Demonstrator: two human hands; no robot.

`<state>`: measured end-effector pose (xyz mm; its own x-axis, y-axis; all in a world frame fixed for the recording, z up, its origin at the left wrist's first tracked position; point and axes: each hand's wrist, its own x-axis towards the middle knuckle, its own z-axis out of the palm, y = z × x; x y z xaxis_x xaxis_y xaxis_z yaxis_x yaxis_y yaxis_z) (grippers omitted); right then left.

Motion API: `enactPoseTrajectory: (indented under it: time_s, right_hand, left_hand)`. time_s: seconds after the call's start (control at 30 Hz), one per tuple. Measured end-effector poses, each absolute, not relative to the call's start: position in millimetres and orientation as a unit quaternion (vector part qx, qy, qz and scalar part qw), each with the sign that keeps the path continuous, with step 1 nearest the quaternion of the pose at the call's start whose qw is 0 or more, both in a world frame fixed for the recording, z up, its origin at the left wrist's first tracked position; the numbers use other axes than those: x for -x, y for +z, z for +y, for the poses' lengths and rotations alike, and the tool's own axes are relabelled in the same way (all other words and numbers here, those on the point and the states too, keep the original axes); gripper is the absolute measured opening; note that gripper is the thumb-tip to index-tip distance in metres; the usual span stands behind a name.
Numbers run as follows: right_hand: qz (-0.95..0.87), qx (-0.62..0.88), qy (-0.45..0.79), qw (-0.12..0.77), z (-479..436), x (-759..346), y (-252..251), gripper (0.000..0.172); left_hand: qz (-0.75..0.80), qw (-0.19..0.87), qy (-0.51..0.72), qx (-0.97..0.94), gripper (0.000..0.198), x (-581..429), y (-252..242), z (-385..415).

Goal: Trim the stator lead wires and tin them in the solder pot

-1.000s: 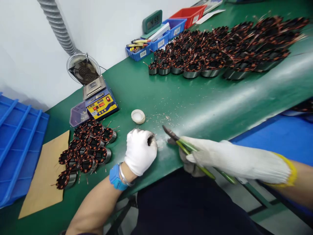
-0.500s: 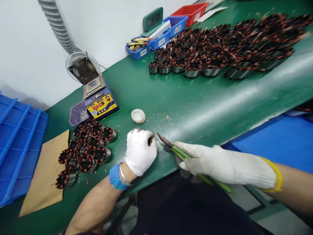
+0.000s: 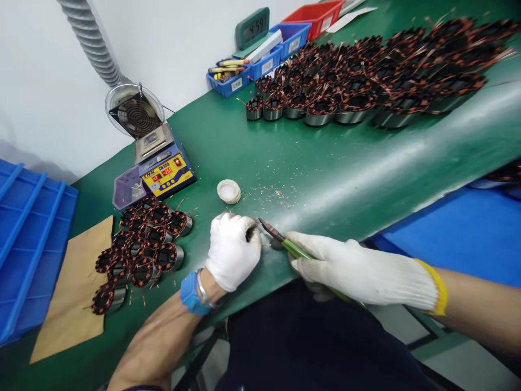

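Leftward has come the ribbed-knit right hand (image 3: 325, 260), fingers wrapped round green-handled pliers (image 3: 293, 247), dark pointed tip just beside the smooth-gloved left hand (image 3: 233, 251), curled closed, contents hidden. Beyond lie fine scattered clippings (image 3: 278, 193), a round white dish (image 3: 234, 200), copper-wound metal rings (image 3: 178, 257).

A plain white wall (image 3: 183, 43) rises behind the far edge of the green counter (image 3: 228, 138). A grey ribbed duct (image 3: 87, 43) comes down in front of it, near the far left edge. Reflected light streaks the right side, along the near edge; below that edge shows pale floor (image 3: 476, 365).
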<state>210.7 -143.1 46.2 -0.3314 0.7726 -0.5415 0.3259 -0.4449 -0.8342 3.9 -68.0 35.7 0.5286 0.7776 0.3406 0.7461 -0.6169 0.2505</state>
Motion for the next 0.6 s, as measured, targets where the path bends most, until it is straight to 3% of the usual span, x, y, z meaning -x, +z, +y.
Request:
enactPoseTrajectory:
  time_s: [0.17, 0.3, 0.47, 0.6]
  right_hand:
    - [-0.453, 0.514, 0.700, 0.201, -132.9, -216.8, 45.1, 0.044]
    - [-0.472, 0.499, 0.702, 0.188, -125.7, -218.8, 47.6, 0.046]
    - [-0.488, 0.540, 0.675, 0.117, -120.9, -214.0, 59.7, 0.045]
    - [-0.500, 0.550, 0.662, 0.099, -120.1, -213.7, 62.1, 0.045]
  left_hand:
    - [0.301, 0.157, 0.247, -0.908, 0.012, 8.1, 46.8, -65.9]
    - [0.413, 0.109, 0.339, -0.838, 0.021, 12.1, 48.4, -68.9]
    - [0.513, 0.061, 0.191, -0.835, 0.011, 2.1, 43.2, -73.1]
    - [0.502, 0.057, 0.170, -0.846, 0.005, -0.1, 39.9, -72.0]
